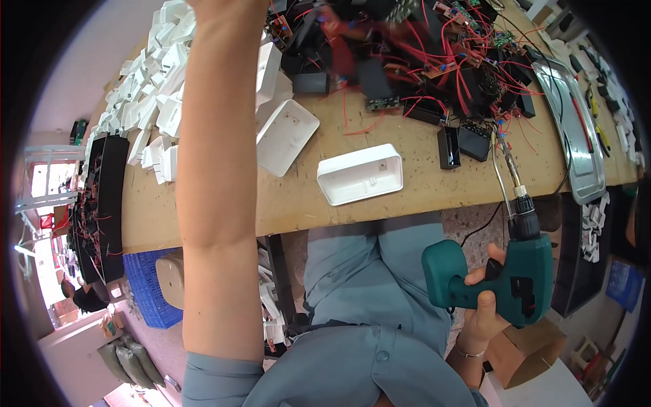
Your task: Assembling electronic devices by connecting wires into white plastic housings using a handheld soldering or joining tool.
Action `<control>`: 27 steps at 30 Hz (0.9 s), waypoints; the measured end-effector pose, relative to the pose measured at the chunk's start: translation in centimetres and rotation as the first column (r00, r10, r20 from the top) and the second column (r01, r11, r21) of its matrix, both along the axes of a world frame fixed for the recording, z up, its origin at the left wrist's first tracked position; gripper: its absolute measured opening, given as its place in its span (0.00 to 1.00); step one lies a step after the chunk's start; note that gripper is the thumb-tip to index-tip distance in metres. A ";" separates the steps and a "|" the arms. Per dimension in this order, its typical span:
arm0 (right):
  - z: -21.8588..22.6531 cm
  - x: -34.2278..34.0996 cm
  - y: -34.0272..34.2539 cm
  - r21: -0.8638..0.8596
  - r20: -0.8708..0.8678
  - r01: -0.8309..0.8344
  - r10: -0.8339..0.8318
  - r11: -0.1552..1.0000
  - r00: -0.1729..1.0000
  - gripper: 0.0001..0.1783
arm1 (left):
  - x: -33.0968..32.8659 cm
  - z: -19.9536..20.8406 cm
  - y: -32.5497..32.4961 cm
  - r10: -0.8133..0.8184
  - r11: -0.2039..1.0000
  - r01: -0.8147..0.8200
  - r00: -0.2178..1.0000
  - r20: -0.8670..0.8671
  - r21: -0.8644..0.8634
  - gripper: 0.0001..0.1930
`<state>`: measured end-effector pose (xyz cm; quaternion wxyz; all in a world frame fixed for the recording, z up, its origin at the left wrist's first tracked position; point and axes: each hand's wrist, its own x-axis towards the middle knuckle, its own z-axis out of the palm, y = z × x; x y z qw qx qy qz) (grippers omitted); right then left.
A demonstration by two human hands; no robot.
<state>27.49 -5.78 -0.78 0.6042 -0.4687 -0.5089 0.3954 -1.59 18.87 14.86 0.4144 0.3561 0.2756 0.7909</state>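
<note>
White plastic housing half (361, 173) lies open side up on the wooden bench (420, 183), near the front edge, just ahead of the person's lap. Inside looks bare: shallow rounded tray w/ a couple of small moulded posts, no board, no wires, no screws visible. So, judging by that, assembly of this shell hasn't started; it's laid out ready & nothing is fitted yet.

Green cordless screwdriver (505, 275) is in the right hand (483, 298), fingers wrapped tight round the pistol grip, held off the bench edge at lap level, long bit (503, 169) pointing up over the bench & touching nothing.

Left hand is out of frame at the top; only the left forearm (220, 169) shows, stretched far across the bench toward the heap of black boxes w/ red wires & small circuit boards (434, 61). Can't tell if that hand is spread or pinching anything.

Second empty white shell (287, 136) sits just right of the forearm, more white shells piled at far left (152, 88). Metal tray (573, 129) at right end holds hand tools. A lot of stock on both sides looks unprocessed, so plenty of work seems left.
</note>
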 end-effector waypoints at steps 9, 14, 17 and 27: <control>0.6 0.0 0.7 0.057 -0.106 -0.049 0.055 0.997 0.993 0.36 | -3.3 1.7 -0.3 0.409 0.890 -0.237 0.791 -0.455 0.389 0.06; 0.3 -0.4 0.8 0.008 -0.249 -0.142 0.139 0.990 0.958 0.37 | -7.4 0.7 -3.1 0.392 0.871 -0.222 0.852 -0.346 0.438 0.06; 0.4 -1.2 1.4 -0.030 -0.378 -0.211 0.184 0.977 0.907 0.38 | -9.1 0.5 -6.8 0.456 0.856 -0.269 0.797 -0.397 0.442 0.07; -1.1 -6.4 4.5 -0.028 -0.607 -0.517 0.396 0.856 0.689 0.42 | -1.0 -10.0 -18.0 0.041 0.980 0.189 0.119 -0.992 0.063 0.06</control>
